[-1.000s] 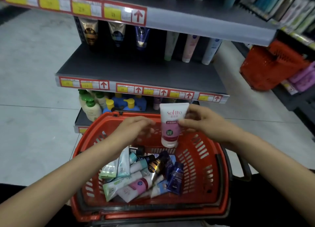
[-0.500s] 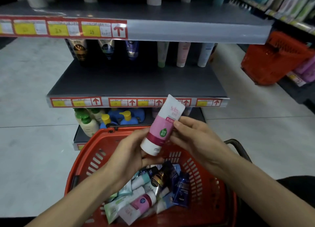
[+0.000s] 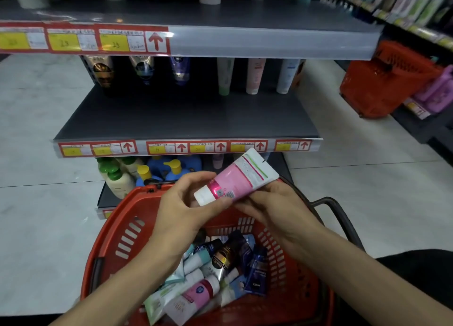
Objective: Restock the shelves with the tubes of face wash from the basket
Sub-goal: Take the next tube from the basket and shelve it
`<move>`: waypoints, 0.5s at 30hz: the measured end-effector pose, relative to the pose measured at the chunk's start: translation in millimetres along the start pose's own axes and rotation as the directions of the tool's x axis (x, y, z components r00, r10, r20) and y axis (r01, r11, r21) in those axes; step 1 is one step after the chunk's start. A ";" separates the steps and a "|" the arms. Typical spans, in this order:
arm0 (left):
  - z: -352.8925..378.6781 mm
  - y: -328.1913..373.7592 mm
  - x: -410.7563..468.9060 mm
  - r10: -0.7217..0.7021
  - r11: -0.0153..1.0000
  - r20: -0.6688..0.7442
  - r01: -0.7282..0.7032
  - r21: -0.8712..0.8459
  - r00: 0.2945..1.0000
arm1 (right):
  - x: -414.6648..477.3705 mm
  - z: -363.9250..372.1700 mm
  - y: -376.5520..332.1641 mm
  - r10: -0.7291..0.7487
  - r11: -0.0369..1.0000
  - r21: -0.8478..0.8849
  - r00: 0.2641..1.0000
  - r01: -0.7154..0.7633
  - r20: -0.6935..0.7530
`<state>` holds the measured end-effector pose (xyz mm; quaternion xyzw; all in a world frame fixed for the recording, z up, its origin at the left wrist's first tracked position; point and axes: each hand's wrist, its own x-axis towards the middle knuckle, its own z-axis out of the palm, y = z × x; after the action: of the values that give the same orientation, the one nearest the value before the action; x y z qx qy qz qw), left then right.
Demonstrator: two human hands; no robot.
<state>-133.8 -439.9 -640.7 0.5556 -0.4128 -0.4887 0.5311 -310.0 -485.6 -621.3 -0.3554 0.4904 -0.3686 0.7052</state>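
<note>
One pink and white tube (image 3: 235,178) is held tilted above the red basket (image 3: 117,230), its white cap to the near left. The left hand (image 3: 181,208) has its grip closed on the cap end, and the right hand (image 3: 274,213) has its grip closed on the body. More tubes (image 3: 215,269) lie in the basket. Beyond stands the middle shelf (image 3: 186,119), with tubes standing at its back.

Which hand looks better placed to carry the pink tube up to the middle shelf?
Probably the right hand: it supports the pink tube along its body, under the pink one on the shelf. The left hand only pinches the cap end.
</note>
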 end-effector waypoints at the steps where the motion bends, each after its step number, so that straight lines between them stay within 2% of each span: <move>1: 0.8 0.5 0.3 0.029 0.999 -0.002 -0.029 0.043 1.000 | 0.1 0.8 -0.5 0.001 1.000 0.000 1.000 -0.001 0.000; 5: 2.8 -0.2 0.9 0.071 0.992 -0.011 -0.069 0.107 0.997 | 0.7 1.8 -3.4 0.006 1.000 -0.016 1.000 -0.006 -0.016; 8: 2.8 1.8 1.0 0.039 0.997 -0.012 -0.038 0.067 0.999 | -1.3 2.4 -5.2 -0.040 0.998 -0.054 0.999 0.040 -0.006; 12: -2.0 2.8 4.4 -0.091 0.974 0.037 0.097 -0.205 0.995 | -7.0 0.3 -12.3 -0.143 0.981 -0.130 0.989 0.147 0.041; 15: 1.1 12.6 5.1 -0.168 0.870 0.119 0.204 -0.450 0.979 | -7.8 -1.4 -15.1 -0.221 0.950 -0.216 0.974 0.224 0.039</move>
<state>-133.1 -446.3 -628.6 0.4322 -0.2502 -0.6420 0.5818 -315.9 -486.2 -605.3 -0.4865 0.4796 -0.3871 0.6192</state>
